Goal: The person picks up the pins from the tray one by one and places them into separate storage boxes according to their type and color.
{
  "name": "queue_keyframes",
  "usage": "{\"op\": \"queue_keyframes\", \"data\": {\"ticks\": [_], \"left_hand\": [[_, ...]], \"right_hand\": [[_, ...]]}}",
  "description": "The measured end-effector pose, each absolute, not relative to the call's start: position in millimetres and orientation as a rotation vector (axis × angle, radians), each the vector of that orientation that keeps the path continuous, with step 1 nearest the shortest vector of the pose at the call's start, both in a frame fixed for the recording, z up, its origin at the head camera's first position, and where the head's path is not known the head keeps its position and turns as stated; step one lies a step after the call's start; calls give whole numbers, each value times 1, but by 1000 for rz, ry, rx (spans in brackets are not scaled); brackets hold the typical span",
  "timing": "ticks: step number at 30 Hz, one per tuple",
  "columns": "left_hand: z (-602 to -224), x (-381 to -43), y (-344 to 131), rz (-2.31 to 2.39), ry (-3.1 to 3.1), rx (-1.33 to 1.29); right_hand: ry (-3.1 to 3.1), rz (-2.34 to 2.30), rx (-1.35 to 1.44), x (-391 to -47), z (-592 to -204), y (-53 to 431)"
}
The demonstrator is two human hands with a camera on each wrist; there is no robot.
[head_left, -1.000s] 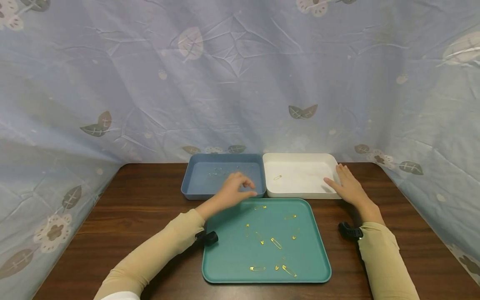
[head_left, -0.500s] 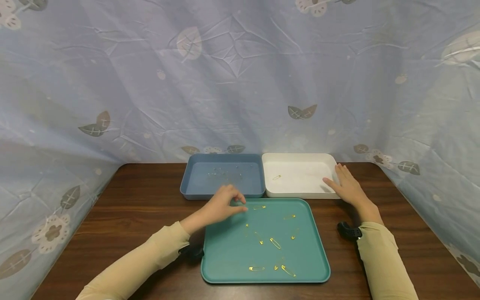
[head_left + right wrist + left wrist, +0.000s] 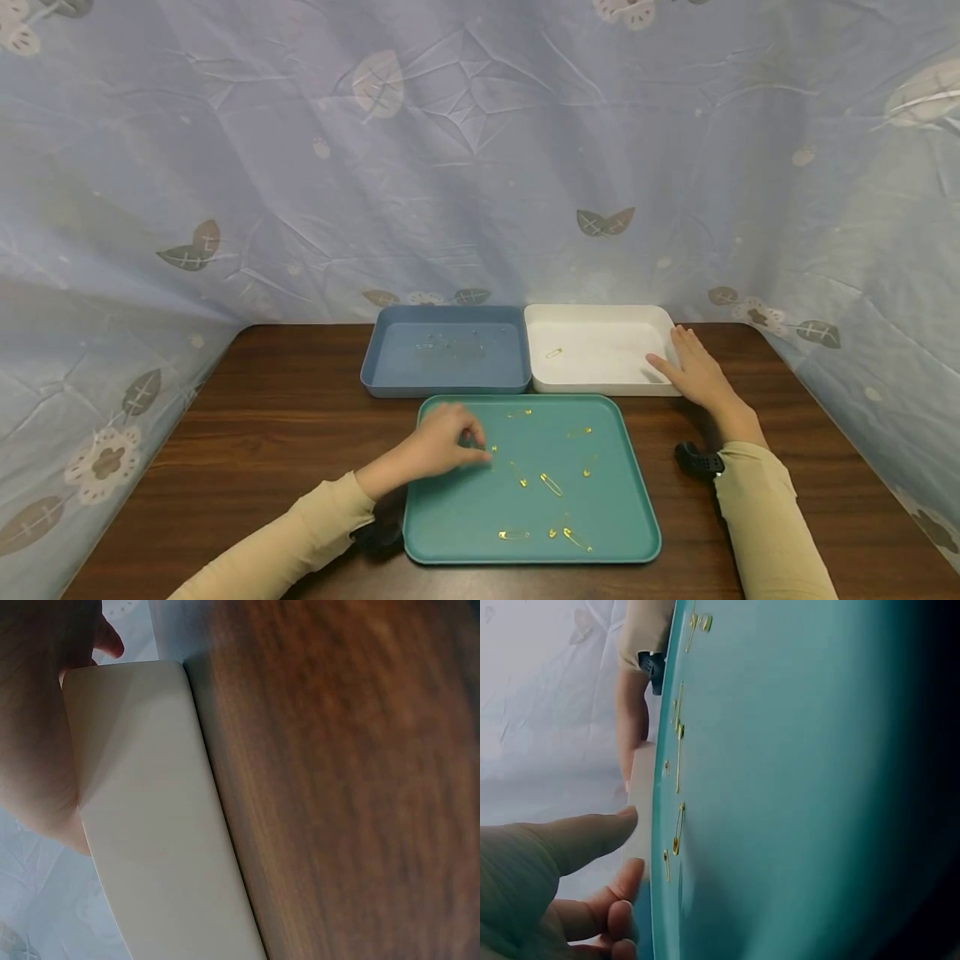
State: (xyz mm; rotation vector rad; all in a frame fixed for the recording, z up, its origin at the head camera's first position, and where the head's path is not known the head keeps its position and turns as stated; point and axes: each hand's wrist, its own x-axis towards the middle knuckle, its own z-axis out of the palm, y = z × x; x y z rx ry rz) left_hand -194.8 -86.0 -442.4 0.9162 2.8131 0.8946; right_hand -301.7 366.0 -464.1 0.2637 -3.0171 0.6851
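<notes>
Head view, safety pin (image 3: 494, 449) just beside left hand (image 3: 442, 440), right hand (image 3: 699, 372) apart

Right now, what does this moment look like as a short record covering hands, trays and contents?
Left hand: above teal tray, thumb and forefinger apart, no pin visible between them
Right hand: touching white tray at its right side
Teal tray: scattered gold safety pins
White tray: one lone pin
Blue tray: small pieces, too tiny to identify
Surface: dark wood table
</notes>
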Motion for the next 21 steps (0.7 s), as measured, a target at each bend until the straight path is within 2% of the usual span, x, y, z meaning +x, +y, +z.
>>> {"op": "queue_keyframes", "data": {"ticks": [21], "left_hand": [[-444,-185,-67,584,2837,772]], "right_hand": [[-3033,690,252,-301,-463,366]]}}
